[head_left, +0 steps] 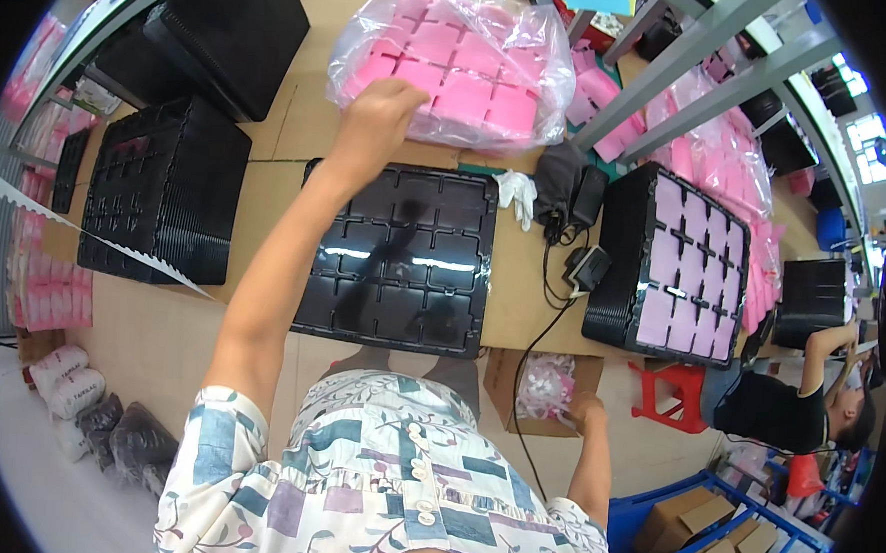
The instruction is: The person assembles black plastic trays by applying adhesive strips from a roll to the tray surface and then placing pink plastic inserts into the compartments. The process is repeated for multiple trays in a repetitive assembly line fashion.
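My left hand [379,121] reaches forward to the near left edge of a clear plastic bag [350,46] holding pink foam pieces [464,62]. Its fingers are curled together beside the foam; what they hold, if anything, is hidden. Beneath that forearm a black plastic tray [404,259] with a grid of bare compartments lies on the table, straight in front of me. Low on the right, my right hand [586,412] hangs at the rim of a cardboard box [500,385] with crumpled clear and pink plastic [545,387] inside. Its fingers are too small and blurred to read.
Stacked black trays [167,192] stand at left. At right, another stack [619,266] carries pink pieces in its top tray. White gloves [516,195] and a black power adapter [586,271] with cables lie between. A red stool [669,397] and a co-worker [782,409] are farther right.
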A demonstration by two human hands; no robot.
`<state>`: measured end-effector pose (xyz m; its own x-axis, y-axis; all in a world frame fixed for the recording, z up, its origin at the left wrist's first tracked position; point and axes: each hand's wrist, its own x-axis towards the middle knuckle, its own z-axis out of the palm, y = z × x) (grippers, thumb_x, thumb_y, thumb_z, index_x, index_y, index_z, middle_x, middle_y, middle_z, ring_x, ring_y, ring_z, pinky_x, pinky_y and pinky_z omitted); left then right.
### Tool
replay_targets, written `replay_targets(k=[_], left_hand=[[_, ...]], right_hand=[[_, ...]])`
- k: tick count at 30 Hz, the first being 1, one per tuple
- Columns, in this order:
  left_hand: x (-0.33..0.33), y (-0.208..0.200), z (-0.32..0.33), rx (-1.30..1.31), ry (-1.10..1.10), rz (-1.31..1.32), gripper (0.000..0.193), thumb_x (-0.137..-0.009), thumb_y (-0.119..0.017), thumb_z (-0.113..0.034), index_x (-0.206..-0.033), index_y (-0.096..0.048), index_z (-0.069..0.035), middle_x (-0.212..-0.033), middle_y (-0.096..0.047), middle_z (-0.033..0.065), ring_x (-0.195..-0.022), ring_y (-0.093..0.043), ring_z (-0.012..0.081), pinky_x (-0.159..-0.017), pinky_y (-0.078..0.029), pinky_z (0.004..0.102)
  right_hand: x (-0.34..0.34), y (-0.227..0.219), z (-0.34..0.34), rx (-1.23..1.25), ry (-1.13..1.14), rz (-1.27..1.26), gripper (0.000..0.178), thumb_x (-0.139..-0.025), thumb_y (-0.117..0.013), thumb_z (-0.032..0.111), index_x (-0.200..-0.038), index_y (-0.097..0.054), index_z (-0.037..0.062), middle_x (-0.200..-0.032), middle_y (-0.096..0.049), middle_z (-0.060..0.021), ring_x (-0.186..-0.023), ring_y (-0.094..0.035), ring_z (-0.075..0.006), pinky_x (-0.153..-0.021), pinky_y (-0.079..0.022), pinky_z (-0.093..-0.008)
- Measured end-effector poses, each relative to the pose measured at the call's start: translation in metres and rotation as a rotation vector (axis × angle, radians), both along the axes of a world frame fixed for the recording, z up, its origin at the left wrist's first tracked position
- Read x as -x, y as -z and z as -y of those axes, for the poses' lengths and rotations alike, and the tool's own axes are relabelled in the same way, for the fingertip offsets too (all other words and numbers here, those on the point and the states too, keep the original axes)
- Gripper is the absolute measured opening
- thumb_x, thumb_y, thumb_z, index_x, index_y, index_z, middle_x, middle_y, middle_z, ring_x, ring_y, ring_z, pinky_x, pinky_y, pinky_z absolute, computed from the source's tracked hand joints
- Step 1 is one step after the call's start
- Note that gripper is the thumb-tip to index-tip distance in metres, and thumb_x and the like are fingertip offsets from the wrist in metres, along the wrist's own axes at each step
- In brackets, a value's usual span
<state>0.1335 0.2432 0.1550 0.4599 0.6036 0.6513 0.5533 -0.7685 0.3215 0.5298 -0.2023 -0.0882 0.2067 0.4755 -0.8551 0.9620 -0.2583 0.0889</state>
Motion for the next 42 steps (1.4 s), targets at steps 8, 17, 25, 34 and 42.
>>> replay_targets(k=[8, 17, 25, 34, 42], left_hand=[[-0.019, 0.054, -0.1, 0.446, -0.272, -0.284, 0.019, -0.08, -0.073, -0.02, -0.091, -0.069, -0.006, -0.096, -0.066, 0.0161, -0.096, -0.065, 0.035, -0.079, -0.052, 0.0454], [-0.012, 0.033, -0.134, 0.415, -0.136, -0.153, 0.018, -0.087, -0.062, -0.02, -0.084, -0.067, -0.003, -0.088, -0.067, 0.0212, -0.089, -0.065, 0.0396, -0.079, -0.05, 0.0486], [-0.023, -0.02, -0.108, 0.128, -0.1, 0.045, 0.013, -0.088, -0.062, -0.014, -0.09, -0.062, -0.001, -0.09, -0.064, 0.0189, -0.084, -0.063, 0.0362, -0.074, -0.049, 0.0412], [-0.008, 0.044, 0.018, 1.706, 0.752, 1.518, 0.07, -0.093, -0.053, -0.059, -0.13, -0.051, 0.001, -0.121, -0.06, 0.0182, -0.112, -0.06, 0.0298, -0.098, -0.048, 0.0453], [0.015, 0.044, -0.013, 1.62, 0.28, 1.491, 0.051, -0.092, -0.065, -0.024, -0.135, -0.046, -0.004, -0.126, -0.058, 0.0138, -0.117, -0.057, 0.0285, -0.1, -0.048, 0.0467]], right_hand=[[0.132, -0.23, -0.157, -0.773, -0.023, -0.816, 0.024, -0.094, -0.057, 0.021, -0.097, -0.068, 0.0006, -0.086, -0.069, -0.017, -0.082, -0.066, -0.0374, -0.077, -0.052, -0.0422], [0.19, -0.243, -0.388, -1.169, 0.061, -0.766, 0.018, -0.091, -0.061, 0.016, -0.093, -0.066, -0.0017, -0.081, -0.066, -0.0153, -0.073, -0.064, -0.0309, -0.07, -0.05, -0.0374], [0.2, -0.212, -0.523, -1.904, -0.388, -0.181, 0.025, -0.076, -0.07, 0.009, -0.1, -0.066, 0.0131, -0.102, -0.065, -0.0056, -0.099, -0.057, -0.0266, -0.084, -0.043, -0.0406], [0.19, -0.271, -0.475, -1.866, -0.397, -0.454, 0.025, -0.08, -0.064, 0.004, -0.103, -0.069, 0.0097, -0.09, -0.065, -0.0086, -0.086, -0.058, -0.029, -0.079, -0.044, -0.0406], [0.195, -0.236, -0.391, -1.809, -0.54, -0.444, 0.028, -0.076, -0.067, 0.004, -0.104, -0.065, 0.0061, -0.096, -0.065, -0.0095, -0.09, -0.06, -0.029, -0.082, -0.045, -0.0409]])
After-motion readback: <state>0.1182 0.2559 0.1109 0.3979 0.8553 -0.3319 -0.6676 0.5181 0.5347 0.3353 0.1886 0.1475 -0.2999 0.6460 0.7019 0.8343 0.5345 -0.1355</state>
